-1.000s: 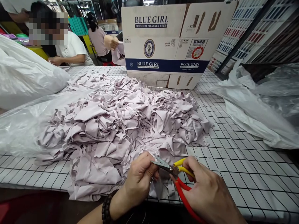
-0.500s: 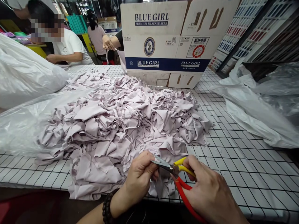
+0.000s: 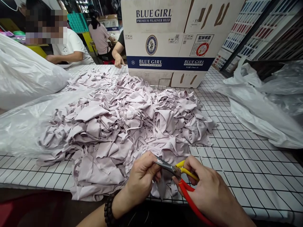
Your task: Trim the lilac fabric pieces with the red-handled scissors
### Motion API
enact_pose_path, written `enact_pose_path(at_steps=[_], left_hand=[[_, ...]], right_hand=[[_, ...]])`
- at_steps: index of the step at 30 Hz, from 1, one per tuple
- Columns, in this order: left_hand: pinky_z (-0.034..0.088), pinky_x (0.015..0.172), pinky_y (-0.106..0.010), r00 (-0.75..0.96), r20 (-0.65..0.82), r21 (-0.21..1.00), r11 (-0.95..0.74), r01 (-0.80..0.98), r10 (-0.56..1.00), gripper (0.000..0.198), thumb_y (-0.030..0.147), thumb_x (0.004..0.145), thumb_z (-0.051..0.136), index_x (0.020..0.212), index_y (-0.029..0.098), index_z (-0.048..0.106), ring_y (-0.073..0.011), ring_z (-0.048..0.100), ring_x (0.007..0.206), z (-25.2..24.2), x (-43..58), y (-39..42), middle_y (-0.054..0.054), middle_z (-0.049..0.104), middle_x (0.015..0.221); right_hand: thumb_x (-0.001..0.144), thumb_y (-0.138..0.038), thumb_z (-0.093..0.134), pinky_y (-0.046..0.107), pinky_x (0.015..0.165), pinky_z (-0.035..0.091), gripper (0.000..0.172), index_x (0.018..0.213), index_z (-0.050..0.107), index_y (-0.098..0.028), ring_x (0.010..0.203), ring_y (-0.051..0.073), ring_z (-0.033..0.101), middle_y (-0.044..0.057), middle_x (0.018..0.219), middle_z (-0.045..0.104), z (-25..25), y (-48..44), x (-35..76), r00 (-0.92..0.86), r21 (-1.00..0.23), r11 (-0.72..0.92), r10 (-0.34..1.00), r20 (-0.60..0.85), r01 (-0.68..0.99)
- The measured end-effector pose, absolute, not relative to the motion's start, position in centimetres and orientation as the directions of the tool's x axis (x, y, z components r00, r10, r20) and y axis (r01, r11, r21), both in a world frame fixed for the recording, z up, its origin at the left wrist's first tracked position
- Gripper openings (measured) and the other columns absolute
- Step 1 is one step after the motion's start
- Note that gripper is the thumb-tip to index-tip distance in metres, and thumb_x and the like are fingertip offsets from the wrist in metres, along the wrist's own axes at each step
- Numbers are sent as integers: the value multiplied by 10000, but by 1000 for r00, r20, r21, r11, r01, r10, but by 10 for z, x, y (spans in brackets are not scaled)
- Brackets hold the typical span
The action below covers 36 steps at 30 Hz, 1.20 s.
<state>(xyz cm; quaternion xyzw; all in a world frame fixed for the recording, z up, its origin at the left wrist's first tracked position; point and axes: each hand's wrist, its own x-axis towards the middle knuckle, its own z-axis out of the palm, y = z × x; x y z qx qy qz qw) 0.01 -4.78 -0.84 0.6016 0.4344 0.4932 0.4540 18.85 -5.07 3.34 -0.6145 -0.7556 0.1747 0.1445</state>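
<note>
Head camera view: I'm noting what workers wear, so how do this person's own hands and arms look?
The left hand is gloveless, with a bracelet of dark beads at the wrist. The right hand is gloveless too, with no bracelet showing. No sleeve shows on either visible forearm.

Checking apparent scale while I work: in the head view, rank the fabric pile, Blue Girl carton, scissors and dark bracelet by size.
1. Fabric pile
2. Blue Girl carton
3. Scissors, partly hidden by fingers
4. Dark bracelet
</note>
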Motion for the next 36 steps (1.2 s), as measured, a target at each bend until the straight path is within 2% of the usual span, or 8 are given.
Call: enact_pose_path(at_steps=[9, 17, 25, 30, 36], left_hand=[[411, 568, -218, 131, 166, 984, -172, 36, 977, 387, 311, 953, 502, 611, 156, 590, -109, 527, 581, -6, 0, -48, -13, 535, 631], [425, 550, -218, 134, 143, 989, -146, 14, 981, 400, 350, 949, 508, 612, 153, 599, -113, 529, 571, -6, -1, -47, -19, 539, 630], [430, 604, -236, 154, 148, 988, -152, 11, 977, 385, 332, 953, 510, 632, 155, 625, -132, 545, 625, -10, -2, -49, -31, 560, 639], [429, 563, -216, 175, 131, 991, -125, -41, 976, 329, 335, 952, 513, 726, 153, 667, -113, 538, 586, -8, -3, -49, -20, 548, 660], [442, 553, -200, 185, 113, 993, -103, -64, 976, 318, 331, 948, 525, 749, 148, 692, -97, 544, 569, -8, -4, -50, -17, 542, 669]], right_hand=[[728, -330, 583, 240, 409, 291, 323, 686, 269, -267, 408, 115, 339, -106, 491, 313, 29, -52, 188, -200, -419, 194, 979, 30, 887], [694, -272, 586, 237, 397, 291, 312, 690, 274, -268, 400, 113, 373, -102, 484, 348, 25, -49, 191, -240, -438, 253, 967, 85, 863], [736, -326, 598, 239, 403, 285, 345, 680, 262, -270, 418, 112, 360, -102, 500, 323, 29, -49, 190, -261, -462, 282, 959, 111, 841], [719, -301, 603, 228, 397, 285, 335, 670, 273, -271, 412, 107, 362, -106, 495, 334, 27, -46, 193, -294, -468, 321, 947, 132, 824], [697, -272, 587, 225, 390, 270, 338, 667, 251, -269, 399, 101, 344, -105, 486, 325, 22, -45, 194, -305, -464, 354, 935, 180, 812]])
